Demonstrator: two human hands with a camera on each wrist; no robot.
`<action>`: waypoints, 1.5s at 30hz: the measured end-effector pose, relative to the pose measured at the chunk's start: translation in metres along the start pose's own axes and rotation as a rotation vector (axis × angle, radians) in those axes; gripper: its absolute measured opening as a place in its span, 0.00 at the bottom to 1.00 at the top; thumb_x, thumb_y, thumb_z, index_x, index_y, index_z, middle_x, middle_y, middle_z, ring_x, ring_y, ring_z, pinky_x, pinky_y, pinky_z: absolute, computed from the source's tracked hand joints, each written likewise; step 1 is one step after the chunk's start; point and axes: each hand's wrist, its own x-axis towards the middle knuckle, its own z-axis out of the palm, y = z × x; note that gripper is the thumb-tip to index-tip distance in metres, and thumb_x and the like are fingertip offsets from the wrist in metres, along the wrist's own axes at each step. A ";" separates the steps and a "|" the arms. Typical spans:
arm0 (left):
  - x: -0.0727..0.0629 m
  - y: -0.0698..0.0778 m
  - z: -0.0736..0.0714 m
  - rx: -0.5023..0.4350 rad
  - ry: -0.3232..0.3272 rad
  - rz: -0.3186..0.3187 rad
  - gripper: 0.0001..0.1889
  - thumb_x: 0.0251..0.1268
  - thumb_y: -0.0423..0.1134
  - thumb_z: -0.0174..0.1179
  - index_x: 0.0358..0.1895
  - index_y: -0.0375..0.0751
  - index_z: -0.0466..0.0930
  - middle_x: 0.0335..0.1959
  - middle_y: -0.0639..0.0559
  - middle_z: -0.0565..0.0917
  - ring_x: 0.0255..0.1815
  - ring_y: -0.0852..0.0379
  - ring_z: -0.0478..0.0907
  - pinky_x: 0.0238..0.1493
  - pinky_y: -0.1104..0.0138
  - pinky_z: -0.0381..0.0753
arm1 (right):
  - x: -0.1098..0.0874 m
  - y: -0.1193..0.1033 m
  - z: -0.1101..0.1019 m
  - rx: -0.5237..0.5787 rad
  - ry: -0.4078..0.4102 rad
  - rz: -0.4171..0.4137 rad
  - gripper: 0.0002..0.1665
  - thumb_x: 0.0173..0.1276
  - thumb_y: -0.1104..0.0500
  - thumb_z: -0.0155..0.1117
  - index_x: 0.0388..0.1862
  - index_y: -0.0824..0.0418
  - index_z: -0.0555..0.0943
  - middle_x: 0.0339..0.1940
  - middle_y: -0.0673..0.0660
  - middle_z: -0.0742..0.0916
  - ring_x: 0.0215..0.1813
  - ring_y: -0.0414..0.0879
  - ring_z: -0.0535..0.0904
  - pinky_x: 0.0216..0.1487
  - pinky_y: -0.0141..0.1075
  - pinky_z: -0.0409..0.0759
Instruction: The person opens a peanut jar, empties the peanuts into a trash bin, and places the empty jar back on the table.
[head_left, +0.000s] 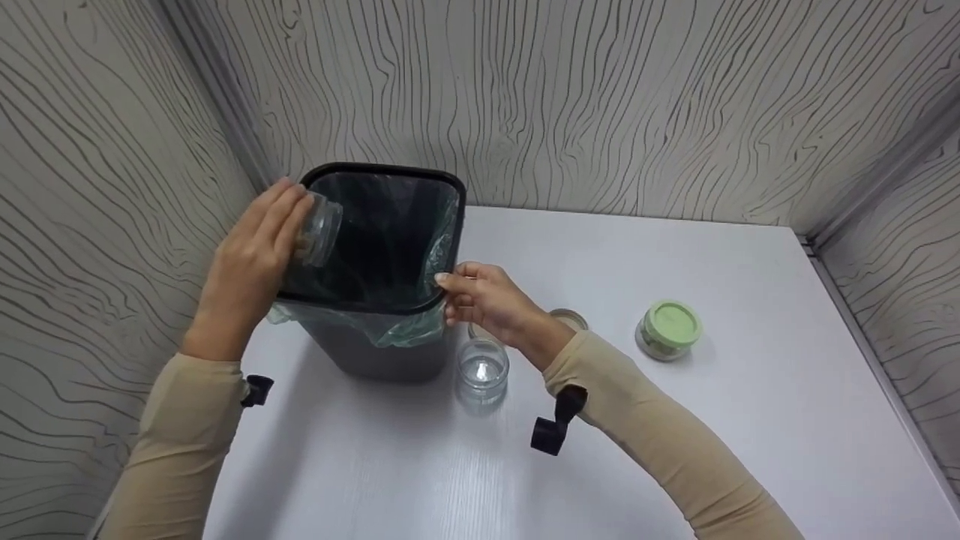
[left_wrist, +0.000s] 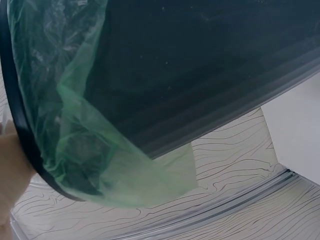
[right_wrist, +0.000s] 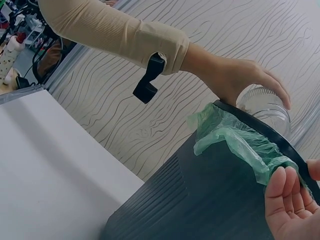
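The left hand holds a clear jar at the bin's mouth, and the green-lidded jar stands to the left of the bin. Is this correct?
Not quite: the green-lidded jar stands to the right of the bin, as the head view shows. The rest holds.

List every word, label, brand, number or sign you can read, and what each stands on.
None: no text can be read in any view.
The bin, green bag, jar held at its opening and green-lidded jar show no visible lettering.
Too small and blurred to tell: the background items at the right wrist view's upper left.
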 end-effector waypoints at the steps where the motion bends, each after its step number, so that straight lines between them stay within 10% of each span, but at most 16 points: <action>1: 0.000 0.000 0.000 -0.001 -0.007 -0.001 0.19 0.68 0.25 0.50 0.61 0.29 0.72 0.59 0.36 0.78 0.64 0.42 0.73 0.63 0.53 0.78 | 0.000 0.000 0.000 -0.002 0.000 -0.001 0.12 0.72 0.63 0.51 0.26 0.57 0.70 0.21 0.47 0.78 0.21 0.38 0.73 0.27 0.27 0.78; 23: 0.005 -0.004 -0.006 0.021 -0.022 0.040 0.23 0.61 0.15 0.50 0.61 0.29 0.73 0.59 0.36 0.78 0.64 0.42 0.73 0.62 0.52 0.79 | 0.000 0.000 -0.005 0.012 0.006 -0.011 0.12 0.72 0.64 0.52 0.25 0.57 0.71 0.20 0.46 0.78 0.21 0.38 0.72 0.26 0.27 0.77; 33: 0.004 -0.004 -0.008 -0.006 -0.016 -0.041 0.24 0.60 0.14 0.50 0.61 0.30 0.73 0.59 0.36 0.79 0.64 0.42 0.73 0.63 0.52 0.78 | 0.001 -0.001 -0.004 0.003 0.000 0.004 0.14 0.72 0.63 0.52 0.24 0.57 0.68 0.20 0.47 0.76 0.21 0.38 0.73 0.27 0.27 0.77; 45: 0.005 -0.008 -0.010 0.144 -0.105 0.128 0.26 0.57 0.14 0.52 0.62 0.27 0.71 0.60 0.35 0.77 0.65 0.41 0.73 0.66 0.55 0.76 | 0.002 0.001 -0.003 0.001 0.003 0.009 0.12 0.72 0.64 0.52 0.26 0.57 0.69 0.20 0.46 0.77 0.21 0.37 0.73 0.27 0.27 0.77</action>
